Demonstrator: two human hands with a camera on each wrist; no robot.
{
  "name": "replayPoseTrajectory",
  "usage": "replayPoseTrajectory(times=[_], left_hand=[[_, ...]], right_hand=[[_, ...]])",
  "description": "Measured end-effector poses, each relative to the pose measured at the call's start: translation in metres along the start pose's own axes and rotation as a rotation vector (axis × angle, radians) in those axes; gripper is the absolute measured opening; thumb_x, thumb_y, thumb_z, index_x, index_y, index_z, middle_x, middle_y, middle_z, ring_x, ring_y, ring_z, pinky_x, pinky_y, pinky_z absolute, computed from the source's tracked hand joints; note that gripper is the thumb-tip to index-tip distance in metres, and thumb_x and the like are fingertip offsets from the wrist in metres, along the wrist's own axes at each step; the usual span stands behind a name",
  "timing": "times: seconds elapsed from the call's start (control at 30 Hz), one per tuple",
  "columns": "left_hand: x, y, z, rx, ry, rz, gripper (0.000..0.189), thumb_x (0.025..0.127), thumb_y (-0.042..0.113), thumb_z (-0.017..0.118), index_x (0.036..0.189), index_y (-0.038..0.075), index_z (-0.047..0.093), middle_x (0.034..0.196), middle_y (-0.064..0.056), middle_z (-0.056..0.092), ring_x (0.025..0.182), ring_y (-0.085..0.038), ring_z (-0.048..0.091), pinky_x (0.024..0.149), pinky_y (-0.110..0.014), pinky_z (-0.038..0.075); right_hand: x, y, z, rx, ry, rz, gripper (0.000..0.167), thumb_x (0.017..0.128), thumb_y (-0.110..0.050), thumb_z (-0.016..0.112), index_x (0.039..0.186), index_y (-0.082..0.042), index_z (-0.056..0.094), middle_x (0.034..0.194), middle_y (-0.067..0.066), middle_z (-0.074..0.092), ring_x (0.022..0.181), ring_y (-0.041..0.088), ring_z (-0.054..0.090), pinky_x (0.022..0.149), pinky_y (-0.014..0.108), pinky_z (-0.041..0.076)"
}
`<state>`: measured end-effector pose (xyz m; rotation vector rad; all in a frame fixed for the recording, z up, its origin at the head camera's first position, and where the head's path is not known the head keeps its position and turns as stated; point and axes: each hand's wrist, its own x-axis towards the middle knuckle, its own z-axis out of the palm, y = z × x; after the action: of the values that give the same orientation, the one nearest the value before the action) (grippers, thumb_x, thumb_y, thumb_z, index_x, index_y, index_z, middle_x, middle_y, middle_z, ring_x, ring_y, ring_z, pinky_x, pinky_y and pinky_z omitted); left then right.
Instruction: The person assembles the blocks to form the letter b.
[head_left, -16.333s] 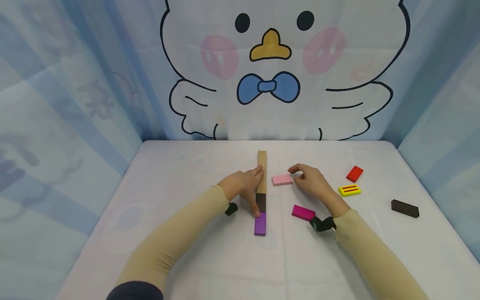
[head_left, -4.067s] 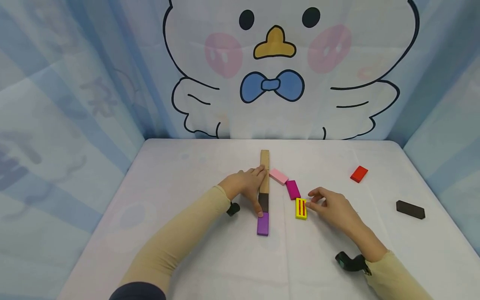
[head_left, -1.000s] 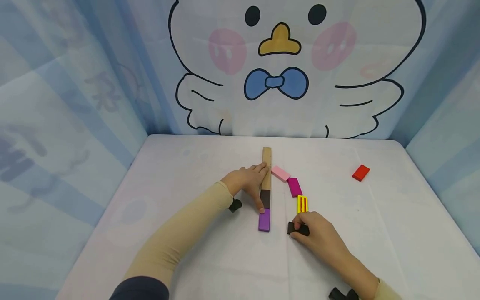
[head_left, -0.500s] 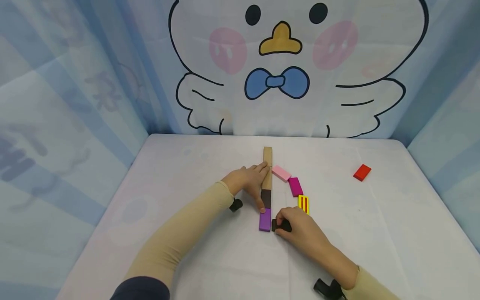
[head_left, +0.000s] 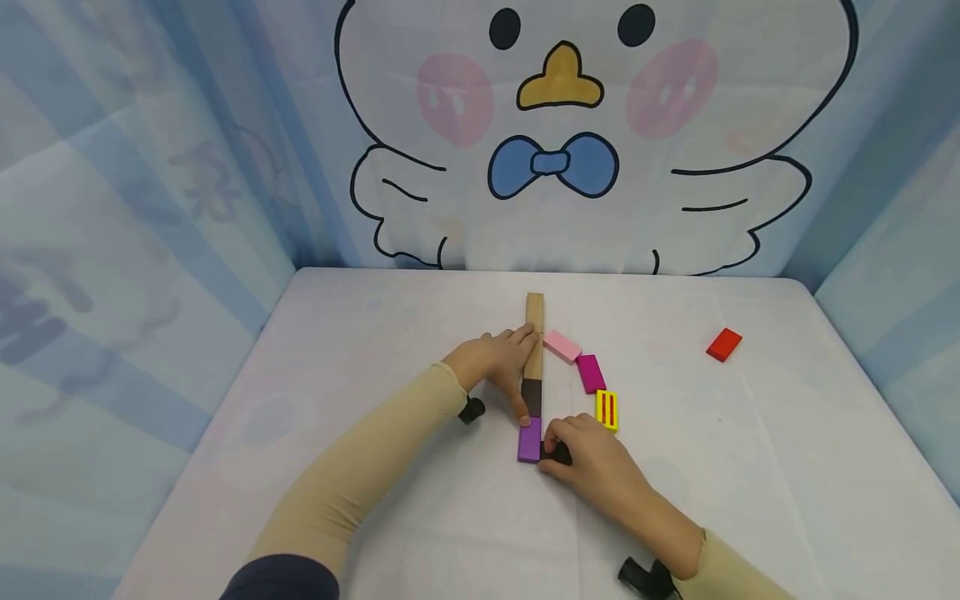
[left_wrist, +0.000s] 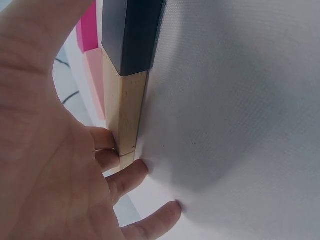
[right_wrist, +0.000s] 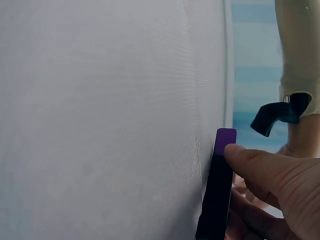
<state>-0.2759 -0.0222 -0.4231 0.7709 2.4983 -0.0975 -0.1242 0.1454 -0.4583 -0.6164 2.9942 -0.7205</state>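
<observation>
Small flat blocks form a straight column: wooden blocks (head_left: 535, 310) at the far end, then a dark block (head_left: 532, 398), then a purple block (head_left: 528, 442). My left hand (head_left: 495, 365) rests along the column's left side, fingers spread, thumb at the purple block. In the left wrist view its fingertips touch the wooden blocks (left_wrist: 122, 105) and the table. My right hand (head_left: 596, 458) pinches a black block (head_left: 557, 454) lying crosswise, its end against the purple block's right side. A pink block (head_left: 562, 346), magenta block (head_left: 591, 374) and yellow red-striped block (head_left: 607, 410) curve down from the column.
A red block (head_left: 724, 344) lies apart at the right on the white table (head_left: 390, 508). Blue-and-white curtains (head_left: 135, 250) with a cartoon bird stand around the back and sides. Each wrist carries a black camera (head_left: 647, 579).
Pink, magenta and yellow blocks have been set in a curve right of the column. The black block came from the far right and has slid left against the purple one. My left hand stayed.
</observation>
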Motion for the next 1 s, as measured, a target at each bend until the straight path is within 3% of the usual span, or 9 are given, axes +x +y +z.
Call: replayPoseTrajectory(times=[0.27,0.47,0.63,0.8,1.0], left_hand=[[-0.003,0.001,-0.003,-0.007,-0.007,-0.002,0.146,0.065,0.073,0.086,0.167,0.01,0.003,0.176,-0.011,-0.002,0.161,-0.031,0.014,0.126,-0.058,0.023],[-0.003,0.001,-0.002,-0.008,-0.009,-0.006,0.147,0.065,0.073,0.087,0.168,0.011,0.002,0.176,-0.01,-0.003,0.161,-0.031,0.013,0.126,-0.058,0.023],[-0.001,0.0,0.0,-0.006,-0.005,-0.009,0.148,0.063,0.074,0.087,0.168,0.011,0.003,0.176,-0.009,-0.003,0.161,-0.03,0.013,0.126,-0.058,0.023],[0.001,-0.001,-0.001,-0.008,-0.01,-0.005,0.149,0.063,0.074,0.087,0.168,0.012,0.002,0.176,-0.009,-0.005,0.161,-0.03,0.012,0.126,-0.059,0.022],[0.001,-0.001,-0.002,-0.001,-0.023,0.001,0.149,0.063,0.074,0.087,0.168,0.012,0.0,0.175,-0.009,-0.006,0.161,-0.031,0.011,0.126,-0.06,0.022]], right_hand=[[0.004,0.002,0.001,-0.039,0.06,-0.123,0.031,0.077,-0.021,0.092,0.08,-0.024,0.061,0.078,-0.015,0.064,0.08,0.008,0.055,0.074,0.032,0.048],[0.004,0.005,0.0,-0.035,0.047,-0.125,0.03,0.077,-0.025,0.093,0.082,-0.024,0.063,0.08,-0.015,0.066,0.08,0.008,0.054,0.076,0.033,0.047],[0.008,0.014,-0.008,-0.005,0.085,-0.101,0.026,0.08,-0.032,0.091,0.083,-0.023,0.066,0.081,-0.013,0.067,0.075,0.007,0.056,0.07,0.028,0.049],[0.014,0.038,-0.033,0.007,0.12,0.013,0.02,0.086,-0.027,0.086,0.088,-0.016,0.07,0.079,-0.004,0.067,0.074,0.014,0.057,0.071,0.033,0.049],[0.014,0.088,-0.068,0.058,0.163,0.244,0.019,0.093,-0.023,0.078,0.102,-0.009,0.069,0.098,0.01,0.073,0.091,0.029,0.065,0.071,0.034,0.053]])
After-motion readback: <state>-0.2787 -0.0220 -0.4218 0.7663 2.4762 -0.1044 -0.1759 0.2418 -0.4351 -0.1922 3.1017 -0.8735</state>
